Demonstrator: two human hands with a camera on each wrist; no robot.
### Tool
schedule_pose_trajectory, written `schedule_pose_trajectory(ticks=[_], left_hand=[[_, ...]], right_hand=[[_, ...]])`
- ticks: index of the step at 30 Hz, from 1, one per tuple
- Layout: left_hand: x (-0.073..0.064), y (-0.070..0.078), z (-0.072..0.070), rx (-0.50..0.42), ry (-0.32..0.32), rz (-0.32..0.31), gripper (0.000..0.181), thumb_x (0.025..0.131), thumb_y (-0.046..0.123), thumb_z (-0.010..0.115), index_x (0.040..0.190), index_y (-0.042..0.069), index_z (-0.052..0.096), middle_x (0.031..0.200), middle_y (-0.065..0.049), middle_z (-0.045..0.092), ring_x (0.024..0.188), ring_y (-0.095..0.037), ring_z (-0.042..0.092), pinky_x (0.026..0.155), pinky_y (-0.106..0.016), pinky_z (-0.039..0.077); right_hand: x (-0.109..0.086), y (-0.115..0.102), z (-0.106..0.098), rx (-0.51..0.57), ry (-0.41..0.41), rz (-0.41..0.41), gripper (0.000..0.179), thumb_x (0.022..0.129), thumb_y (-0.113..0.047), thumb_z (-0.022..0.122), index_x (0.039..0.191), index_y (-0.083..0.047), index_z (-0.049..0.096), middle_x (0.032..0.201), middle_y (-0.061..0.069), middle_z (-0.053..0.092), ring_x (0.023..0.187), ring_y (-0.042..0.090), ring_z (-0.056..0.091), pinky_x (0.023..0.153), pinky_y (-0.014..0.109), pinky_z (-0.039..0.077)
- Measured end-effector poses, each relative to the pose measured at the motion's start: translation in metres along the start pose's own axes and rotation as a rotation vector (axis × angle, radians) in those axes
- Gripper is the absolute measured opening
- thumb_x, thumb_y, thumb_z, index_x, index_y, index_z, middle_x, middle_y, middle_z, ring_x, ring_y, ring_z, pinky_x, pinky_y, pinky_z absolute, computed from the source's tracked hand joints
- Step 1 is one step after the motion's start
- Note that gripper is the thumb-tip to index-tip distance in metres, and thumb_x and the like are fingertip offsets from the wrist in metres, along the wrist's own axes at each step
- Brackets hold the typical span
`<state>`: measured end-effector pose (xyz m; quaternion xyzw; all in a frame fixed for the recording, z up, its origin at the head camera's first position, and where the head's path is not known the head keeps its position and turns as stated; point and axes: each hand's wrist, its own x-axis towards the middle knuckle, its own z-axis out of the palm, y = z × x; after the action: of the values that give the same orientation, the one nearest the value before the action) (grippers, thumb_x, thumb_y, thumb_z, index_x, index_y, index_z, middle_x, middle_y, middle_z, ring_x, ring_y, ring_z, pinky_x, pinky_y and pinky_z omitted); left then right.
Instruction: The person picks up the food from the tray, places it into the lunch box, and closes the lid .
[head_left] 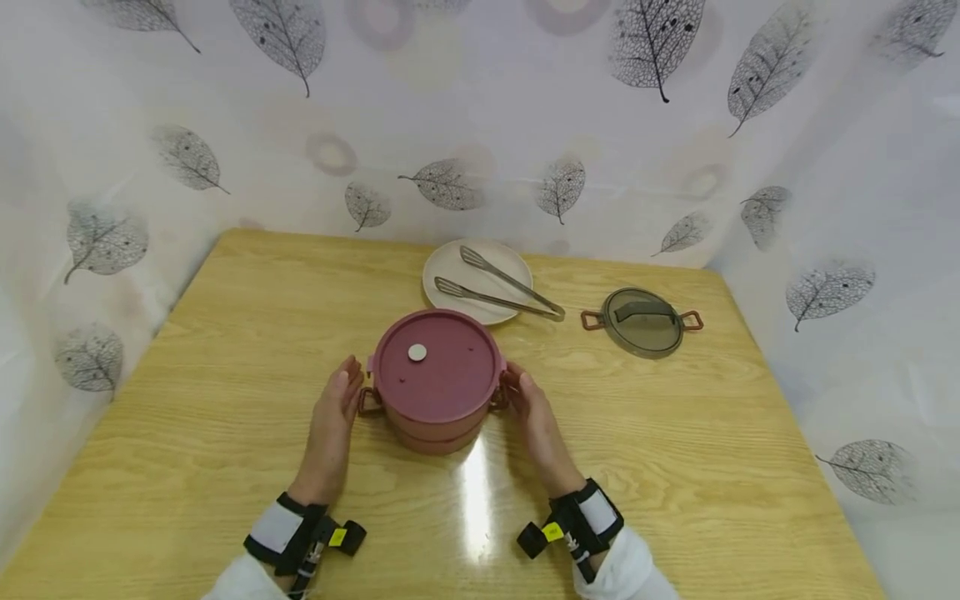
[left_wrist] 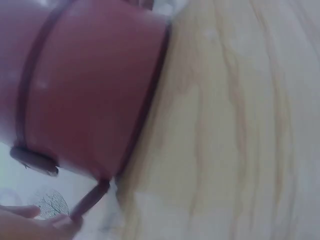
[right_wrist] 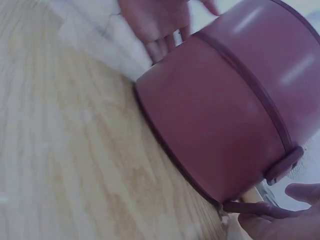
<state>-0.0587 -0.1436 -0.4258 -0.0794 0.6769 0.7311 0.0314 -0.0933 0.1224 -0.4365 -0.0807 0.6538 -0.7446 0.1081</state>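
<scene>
A round maroon pot with a flat lid [head_left: 438, 367] and a white knob stands on the wooden table, a small loop handle at each side. My left hand [head_left: 333, 425] is beside its left side, fingers extended near the left handle [head_left: 369, 403]. In the left wrist view, fingertips [left_wrist: 65, 222] meet the end of that handle. On the other side, my right hand [head_left: 536, 421] reaches the right handle [head_left: 498, 398]; its fingers [right_wrist: 255, 222] touch the handle in the right wrist view, with the thumb apart from it. Neither hand's fingers wrap around a handle.
Behind the pot, a white plate [head_left: 438, 260] bears metal tongs [head_left: 498, 298], whose joined end overhangs the plate's right rim. A glass lid [head_left: 643, 323] with two brown side handles lies farther right on the table [head_left: 675, 433]. A leaf-patterned curtain [head_left: 480, 100] surrounds the table's back and sides.
</scene>
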Motion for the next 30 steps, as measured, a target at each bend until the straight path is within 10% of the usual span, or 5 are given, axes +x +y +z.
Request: schedule_pose_trajectory(ticks=[10,18,30], left_hand=[[0.000,-0.001,0.026,0.004,-0.074,0.188,0.048,0.102,0.043,0.020,0.148,0.031,0.023,0.154,0.011,0.023,0.143,-0.006,0.016,0.118,-0.040,0.010],[0.001,-0.009,0.043,-0.094,-0.006,0.161,0.053,0.098,0.044,0.030,0.148,0.038,0.014,0.154,0.010,0.019,0.143,-0.006,0.014,0.118,-0.041,0.004],[0.005,-0.007,0.039,-0.051,-0.022,0.154,0.055,0.098,0.045,0.031,0.149,0.033,0.015,0.154,0.008,0.020,0.143,-0.008,0.014,0.118,-0.042,0.004]], right_hand=[[0.007,0.000,0.019,-0.113,-0.080,-0.148,0.052,0.103,-0.043,0.019,0.150,-0.020,0.023,0.155,0.000,0.023,0.145,0.016,0.016,0.118,0.040,0.013],[0.005,0.006,0.038,0.105,-0.104,-0.153,0.053,0.102,-0.045,0.014,0.152,-0.025,0.011,0.158,-0.003,0.010,0.146,0.012,0.001,0.118,0.044,-0.005],[0.007,0.000,0.031,0.034,-0.113,-0.098,0.057,0.101,-0.048,0.019,0.152,-0.023,0.010,0.159,-0.002,0.009,0.146,0.013,0.000,0.117,0.045,-0.004]])
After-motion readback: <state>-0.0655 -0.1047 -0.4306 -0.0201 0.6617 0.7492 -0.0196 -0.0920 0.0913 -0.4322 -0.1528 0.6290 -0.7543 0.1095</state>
